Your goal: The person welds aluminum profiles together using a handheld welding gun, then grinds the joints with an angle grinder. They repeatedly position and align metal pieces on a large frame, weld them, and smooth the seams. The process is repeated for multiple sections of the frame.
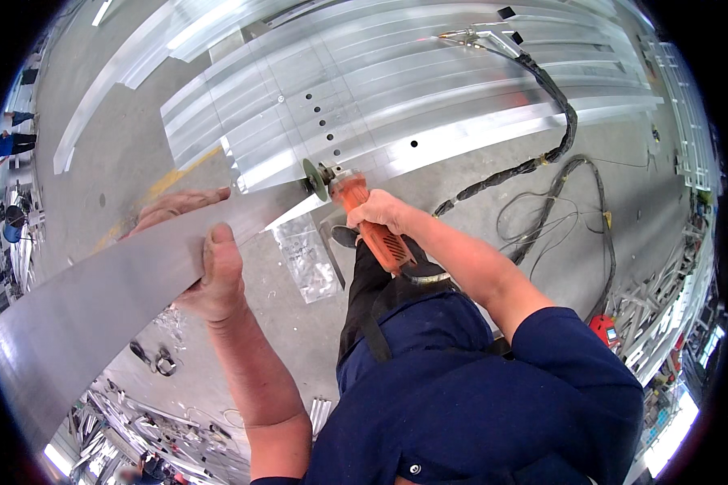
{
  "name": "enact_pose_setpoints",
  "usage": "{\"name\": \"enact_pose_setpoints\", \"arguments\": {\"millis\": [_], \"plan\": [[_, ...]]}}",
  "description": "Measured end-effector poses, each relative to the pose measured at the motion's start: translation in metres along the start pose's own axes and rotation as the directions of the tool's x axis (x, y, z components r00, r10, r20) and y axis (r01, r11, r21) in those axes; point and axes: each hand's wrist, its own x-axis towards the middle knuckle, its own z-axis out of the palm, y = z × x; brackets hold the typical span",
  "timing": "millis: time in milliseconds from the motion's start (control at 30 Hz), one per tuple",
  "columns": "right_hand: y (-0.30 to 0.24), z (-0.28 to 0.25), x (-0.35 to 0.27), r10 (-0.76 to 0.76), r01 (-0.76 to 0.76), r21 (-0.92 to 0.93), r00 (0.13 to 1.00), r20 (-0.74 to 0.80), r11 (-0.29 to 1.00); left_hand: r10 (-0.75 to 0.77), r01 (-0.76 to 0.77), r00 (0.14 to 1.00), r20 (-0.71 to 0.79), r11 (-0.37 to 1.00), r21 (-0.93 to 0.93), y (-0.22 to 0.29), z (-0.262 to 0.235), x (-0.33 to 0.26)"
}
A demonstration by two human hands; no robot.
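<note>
Grinding looks under way: right hand (pixel 378 212) grips the orange angle grinder (pixel 364 222), disc at the strip's end; left hand (pixel 210 267) clamps the long aluminium strip (pixel 97 307).

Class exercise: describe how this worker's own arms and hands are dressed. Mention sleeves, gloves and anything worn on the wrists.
Both hands, the left hand and the right hand, are bare, with no gloves. Both forearms are uncovered too. Dark navy short sleeves of a work top end around the elbows. No watch, band or ring shows on either wrist.

Black welding cable (pixel 558 145), clear plastic bag (pixel 307 257), stacked aluminium panels (pixel 396 73) on the floor.
</note>
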Motion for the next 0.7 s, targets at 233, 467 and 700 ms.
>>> {"name": "enact_pose_setpoints", "arguments": {"millis": [233,467,700], "plan": [[-0.002,0.005,-0.002,0.027,-0.027,0.046,1.000,0.006,0.999,0.041,-0.041,0.999,0.012,0.999,0.010,-0.003,0.000,-0.001],[0.016,-0.008,-0.043,0.050,-0.050,-0.021,0.999,-0.014,0.999,-0.016,0.016,1.000,-0.001,0.999,0.028,0.003,0.005,0.000],[0.019,-0.066,-0.098,-0.095,0.080,0.242,0.994,0.054,0.967,-0.145,0.143,0.989,0.030,0.988,0.055,-0.016,-0.006,-0.017]]}}
